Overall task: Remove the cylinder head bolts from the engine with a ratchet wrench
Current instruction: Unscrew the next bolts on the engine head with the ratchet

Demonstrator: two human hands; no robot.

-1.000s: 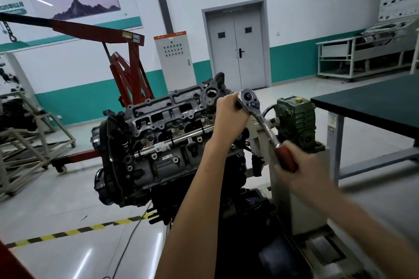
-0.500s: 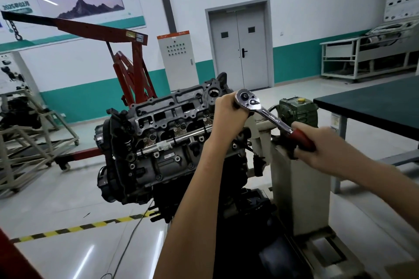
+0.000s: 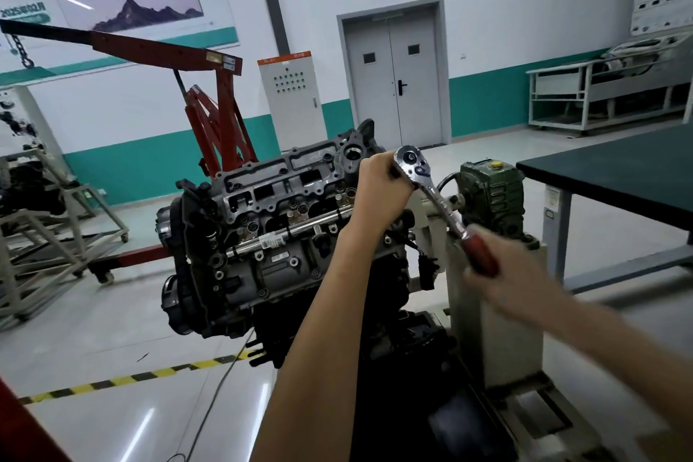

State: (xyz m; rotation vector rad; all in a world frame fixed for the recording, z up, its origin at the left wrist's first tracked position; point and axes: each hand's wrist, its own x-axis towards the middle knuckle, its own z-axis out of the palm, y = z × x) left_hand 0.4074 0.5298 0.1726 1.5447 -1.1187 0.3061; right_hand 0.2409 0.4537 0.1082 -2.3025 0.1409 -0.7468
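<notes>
A workshop floor is stretching out, pale and glossy, with a yellow-and-black hazard stripe [image 3: 150, 375] running across it. A red engine hoist [image 3: 210, 101] is standing at the back left, its boom reaching leftward, and a dark-topped workbench [image 3: 618, 169] is sitting at the right.

In the middle, a bare engine [image 3: 262, 236] is sitting mounted on a stand, tilted so its open cylinder head is facing up and toward the viewer. Just beside its right end, a green gearbox [image 3: 491, 195] is sitting on the pale stand column [image 3: 498, 330].

Two bare forearms are reaching in from the bottom of the view. The left hand [image 3: 378, 191] is resting at the upper right end of the engine, fingers curled closed around the socket post directly beneath the wrench head; the bolt itself is hidden under that hand.

The ratchet wrench [image 3: 438, 206] is angling down and to the right, its chrome head [image 3: 410, 161] sitting just above the left hand. The right hand [image 3: 498, 274] is wrapping the red handle [image 3: 478, 255]; it is blurred, so how tightly its fingers are closing cannot be told.
</notes>
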